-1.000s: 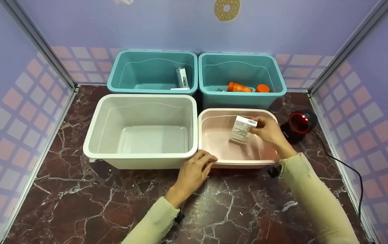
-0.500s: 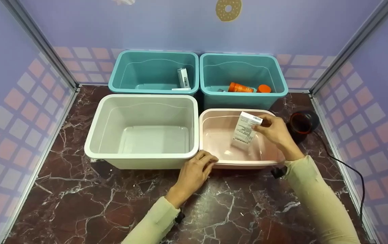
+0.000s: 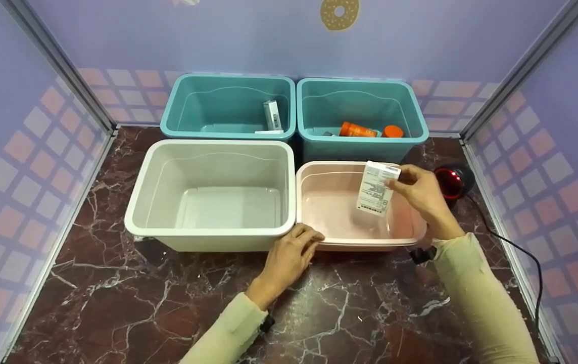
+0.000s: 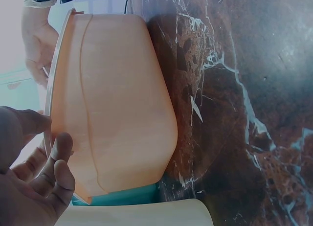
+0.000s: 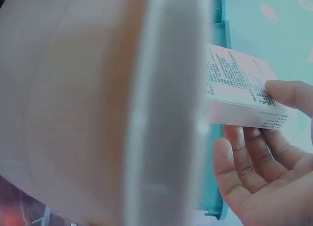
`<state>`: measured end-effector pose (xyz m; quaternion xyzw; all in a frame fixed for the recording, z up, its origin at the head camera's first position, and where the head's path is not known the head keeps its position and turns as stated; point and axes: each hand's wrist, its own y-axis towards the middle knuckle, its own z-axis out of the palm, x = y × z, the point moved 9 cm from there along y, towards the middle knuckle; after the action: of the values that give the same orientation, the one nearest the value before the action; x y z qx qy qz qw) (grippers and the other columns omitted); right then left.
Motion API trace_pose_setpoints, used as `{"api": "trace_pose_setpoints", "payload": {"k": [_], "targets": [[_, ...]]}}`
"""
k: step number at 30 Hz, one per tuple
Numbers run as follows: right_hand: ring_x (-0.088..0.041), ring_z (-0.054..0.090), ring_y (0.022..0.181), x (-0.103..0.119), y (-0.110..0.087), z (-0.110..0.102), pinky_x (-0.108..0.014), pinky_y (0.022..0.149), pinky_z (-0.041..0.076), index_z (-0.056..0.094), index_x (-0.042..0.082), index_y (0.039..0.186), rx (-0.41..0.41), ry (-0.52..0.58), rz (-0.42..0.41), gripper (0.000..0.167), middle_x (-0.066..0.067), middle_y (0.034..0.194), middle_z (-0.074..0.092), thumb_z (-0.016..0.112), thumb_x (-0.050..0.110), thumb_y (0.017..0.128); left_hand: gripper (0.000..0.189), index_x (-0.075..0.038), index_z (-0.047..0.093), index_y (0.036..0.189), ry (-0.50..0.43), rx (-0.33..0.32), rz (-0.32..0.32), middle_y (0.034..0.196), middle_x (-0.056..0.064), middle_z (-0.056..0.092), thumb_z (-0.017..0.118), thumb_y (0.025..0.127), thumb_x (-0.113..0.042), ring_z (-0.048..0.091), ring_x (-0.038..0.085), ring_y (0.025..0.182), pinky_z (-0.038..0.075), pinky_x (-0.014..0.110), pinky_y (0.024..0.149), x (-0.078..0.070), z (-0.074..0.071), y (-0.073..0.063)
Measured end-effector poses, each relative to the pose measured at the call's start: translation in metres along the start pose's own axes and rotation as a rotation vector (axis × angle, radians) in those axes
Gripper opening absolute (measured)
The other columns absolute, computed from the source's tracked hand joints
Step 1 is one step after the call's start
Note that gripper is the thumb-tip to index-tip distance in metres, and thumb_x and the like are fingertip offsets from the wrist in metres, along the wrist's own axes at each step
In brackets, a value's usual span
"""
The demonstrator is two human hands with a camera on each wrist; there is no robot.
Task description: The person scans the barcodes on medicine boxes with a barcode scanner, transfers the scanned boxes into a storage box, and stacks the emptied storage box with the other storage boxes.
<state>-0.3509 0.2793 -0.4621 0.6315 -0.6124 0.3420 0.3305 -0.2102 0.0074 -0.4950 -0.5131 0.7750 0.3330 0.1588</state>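
Note:
My right hand [image 3: 423,194] pinches a small white printed carton [image 3: 376,189] over the right part of the pink bin [image 3: 365,242]. The carton's printed face is toward the head camera, and a barcode shows on its top end. In the right wrist view the thumb lies on the printed face of the carton [image 5: 244,84], fingers beneath it; the blurred bin rim [image 5: 168,108] covers its other end. My left hand [image 3: 289,255] holds the pink bin's front left rim, beside the white bin [image 3: 213,232]. The left wrist view shows thumb and fingers at that rim [image 4: 50,96].
Behind stand two teal bins; the left one [image 3: 228,135] holds white cartons, the right one [image 3: 359,140] orange bottles [image 3: 357,130]. Right of the pink bin is a black scanner [image 3: 454,182] glowing red, its cable [image 3: 514,245] running along the right wall. The tabletop [image 3: 218,303] is dark marble.
My right hand has moved right and slightly up with the carton, toward the scanner. The scanner's red light went dark and is lit again. My left hand stays on the rim.

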Motion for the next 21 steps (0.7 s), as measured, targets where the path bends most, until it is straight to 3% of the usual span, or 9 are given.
{"api": "trace_pose_setpoints", "payload": {"k": [13,21], "targets": [[-0.003,0.061,0.077,0.003,-0.002,-0.031,-0.016,0.069,0.055,0.065,-0.001,0.114,-0.093,0.121,0.009,0.033,0.013,0.088,0.066,0.074,0.019,0.090,0.011,-0.023,0.072,0.104,0.009,-0.011,-0.005,0.104,-0.007,0.065,0.065,0.097,-0.020,0.069,0.011,0.085,0.060,0.028,0.071,0.000,-0.001,0.000],[-0.003,0.060,0.078,0.001,-0.003,-0.053,-0.017,0.067,0.056,0.065,0.005,0.112,-0.137,0.168,0.011,0.026,0.013,0.088,0.065,0.072,0.018,0.091,0.011,-0.023,0.072,0.105,0.012,-0.011,-0.007,0.104,-0.007,0.065,0.065,0.097,-0.020,0.068,0.012,0.084,0.060,0.027,0.071,-0.001,-0.001,0.000]]}}
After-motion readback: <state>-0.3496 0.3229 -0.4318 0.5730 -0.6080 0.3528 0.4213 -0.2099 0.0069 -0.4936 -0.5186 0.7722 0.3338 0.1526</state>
